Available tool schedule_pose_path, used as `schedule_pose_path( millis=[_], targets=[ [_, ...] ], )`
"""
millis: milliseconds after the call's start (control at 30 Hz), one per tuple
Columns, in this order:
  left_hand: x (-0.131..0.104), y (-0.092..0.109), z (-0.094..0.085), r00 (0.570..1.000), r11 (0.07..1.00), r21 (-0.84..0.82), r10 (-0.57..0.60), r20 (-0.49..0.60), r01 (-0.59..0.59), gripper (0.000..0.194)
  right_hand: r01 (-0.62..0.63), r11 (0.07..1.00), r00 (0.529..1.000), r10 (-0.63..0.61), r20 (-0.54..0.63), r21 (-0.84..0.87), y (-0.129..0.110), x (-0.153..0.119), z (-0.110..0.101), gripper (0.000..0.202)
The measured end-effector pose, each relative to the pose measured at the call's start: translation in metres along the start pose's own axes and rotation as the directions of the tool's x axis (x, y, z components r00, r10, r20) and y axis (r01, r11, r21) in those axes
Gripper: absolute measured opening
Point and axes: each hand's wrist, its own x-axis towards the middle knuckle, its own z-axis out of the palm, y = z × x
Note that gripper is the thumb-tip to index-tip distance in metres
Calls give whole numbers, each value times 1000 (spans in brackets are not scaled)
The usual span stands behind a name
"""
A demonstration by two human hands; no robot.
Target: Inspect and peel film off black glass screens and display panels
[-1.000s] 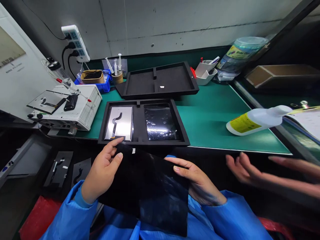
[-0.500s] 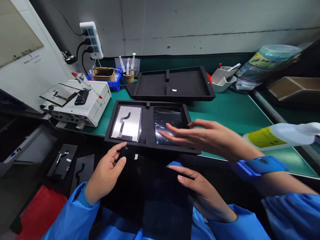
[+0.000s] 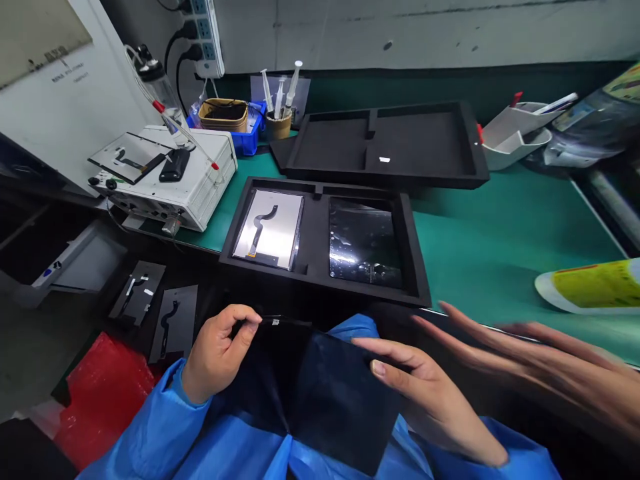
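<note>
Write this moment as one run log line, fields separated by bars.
left hand: pinches black sheet | right hand: at sheet's right edge | tray: silver panel left, dark panel right | co-worker: blurred, at right

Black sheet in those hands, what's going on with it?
The person's left hand pinches a top corner of the black sheet, near a small white label, and the right hand holds its other side. In front, a black tray on the green table holds a silvery panel and a shiny dark one. Another person's hands are blurry at the right.
</note>
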Motion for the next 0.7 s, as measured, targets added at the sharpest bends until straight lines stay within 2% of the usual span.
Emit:
schedule_pose_path(
  millis=[67, 167, 300, 400, 500, 567, 633, 700],
  targets=[
    [-1, 2, -1, 996, 996, -7, 86, -16, -86, 16, -196, 937, 981, 190, 46, 288, 5, -11, 20, 43],
    [-2, 4, -2, 985, 985, -2, 170, -17, -170, 16, -334, 793, 935, 349, 68, 509, 3, -20, 37, 40],
    [-4, 5, -4, 979, 979, 26, 204, -17, -204, 16, -336, 802, 929, 369, 33, 495, -3, -19, 35, 35],
    [-5, 5, -4, 969, 970, 38, 243, -34, -242, 17, -300, 851, 945, 328, 11, 430, 2, -18, 32, 34],
    [-5, 0, -6, 959, 960, 12, 279, -40, -279, 16, -174, 950, 982, 186, -24, 258, 8, -21, 30, 30],
    [-6, -6, -7, 962, 963, -9, 269, -48, -270, 14, 7, 995, 1000, -6, -13, 95, 8, -22, 28, 22],
    [-8, -15, -7, 966, 968, -30, 247, -75, -250, 14, 250, 967, 967, -247, 53, -41, 5, -23, 27, 25],
    [-9, -24, -6, 960, 964, -55, 251, -124, -260, 18, 463, 877, 882, -441, 169, -127, 3, -22, 27, 39]
  ],
)
